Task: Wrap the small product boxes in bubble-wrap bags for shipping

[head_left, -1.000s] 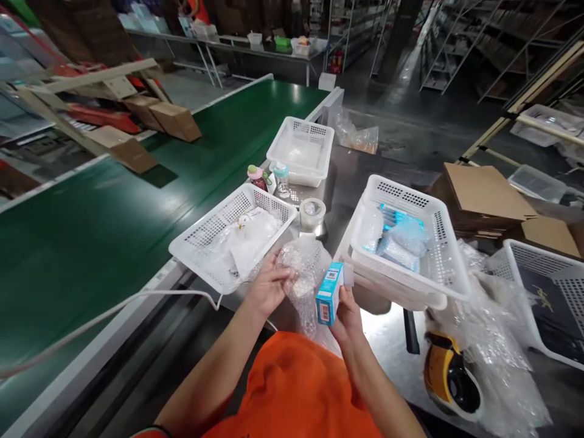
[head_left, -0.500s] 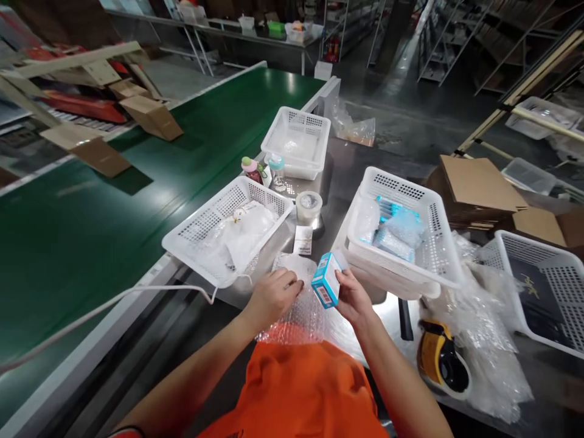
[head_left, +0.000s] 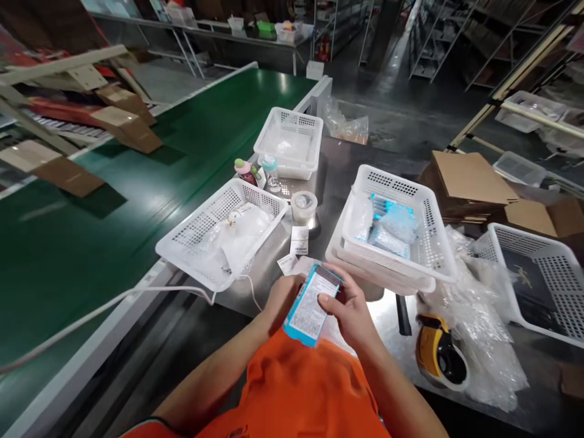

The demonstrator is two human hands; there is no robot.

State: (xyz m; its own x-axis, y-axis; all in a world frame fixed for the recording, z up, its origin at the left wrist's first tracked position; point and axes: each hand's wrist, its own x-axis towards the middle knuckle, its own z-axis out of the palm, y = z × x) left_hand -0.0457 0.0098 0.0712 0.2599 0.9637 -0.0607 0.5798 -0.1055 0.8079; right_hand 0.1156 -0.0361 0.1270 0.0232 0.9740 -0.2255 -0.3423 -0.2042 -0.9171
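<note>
My right hand (head_left: 349,307) grips a blue-and-white box (head_left: 312,304), its thumb across the white face covered in small print. The box is tilted in front of my body. Close against its left edge is my left hand (head_left: 280,298), fingers mostly hidden behind the box, so I cannot see what they hold. Just beyond the hands lies a white printed slip (head_left: 287,263), and past it a small stack of printed labels (head_left: 299,240). A roll of clear tape (head_left: 303,207) stands behind the labels.
White baskets stand left (head_left: 182,243), at the back (head_left: 314,125) and right (head_left: 438,243); the right one contains blue boxes and bubble wrap. A yellow tape dispenser (head_left: 431,347), plastic wrap (head_left: 493,347) and flat cardboard (head_left: 474,176) are at right. A green conveyor (head_left: 191,146) carries cartons.
The box has moved left and toward me, turning its printed face up. My left hand has shifted behind it. The bubble wrap sheet has mostly gone from sight, and a printed slip now shows.
</note>
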